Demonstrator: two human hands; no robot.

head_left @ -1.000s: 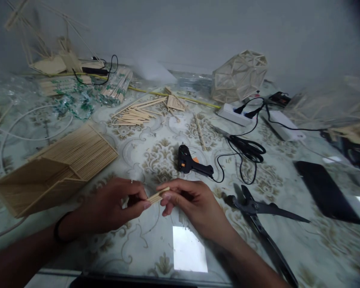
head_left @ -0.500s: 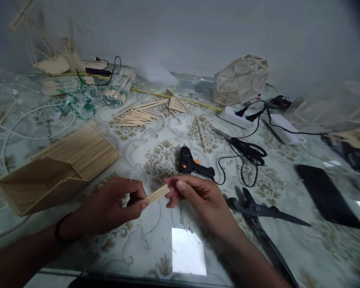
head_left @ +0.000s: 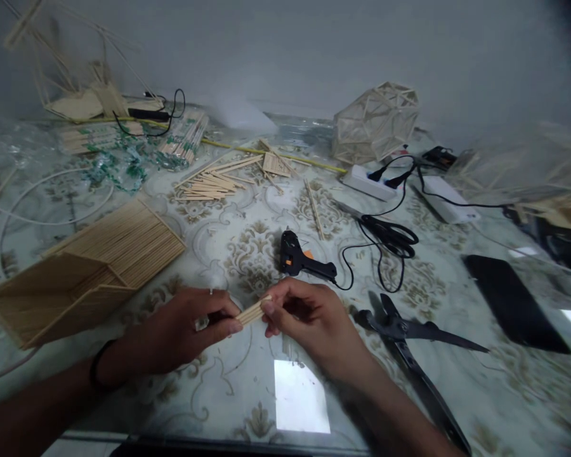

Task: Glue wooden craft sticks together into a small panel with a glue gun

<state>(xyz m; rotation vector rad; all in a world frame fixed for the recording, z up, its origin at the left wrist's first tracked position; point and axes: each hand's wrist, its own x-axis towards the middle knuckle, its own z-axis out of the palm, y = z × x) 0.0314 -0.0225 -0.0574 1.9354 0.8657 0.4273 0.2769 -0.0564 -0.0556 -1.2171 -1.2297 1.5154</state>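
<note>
A small bundle of short wooden sticks (head_left: 252, 311) is held between both hands just above the patterned tabletop (head_left: 247, 247). My left hand (head_left: 181, 330) pinches its left end with thumb and fingers; a ring shows on one finger. My right hand (head_left: 309, 320) pinches its right end. A black glue gun (head_left: 304, 261) with an orange trigger lies just beyond my right hand. To the left stands a box-like structure of glued sticks (head_left: 90, 270).
Large black shears (head_left: 409, 336) lie at the right, black scissors (head_left: 385, 231) and a cord beyond. Loose sticks (head_left: 209, 181), a geodesic stick ball (head_left: 375, 124), a white power strip (head_left: 368, 181), a dark phone (head_left: 516, 301) and plastic wrap (head_left: 118, 165) are scattered around.
The stick bundle stays pinched between both hands. My right-hand fingers shifted along its right end, and the view moved slightly.
</note>
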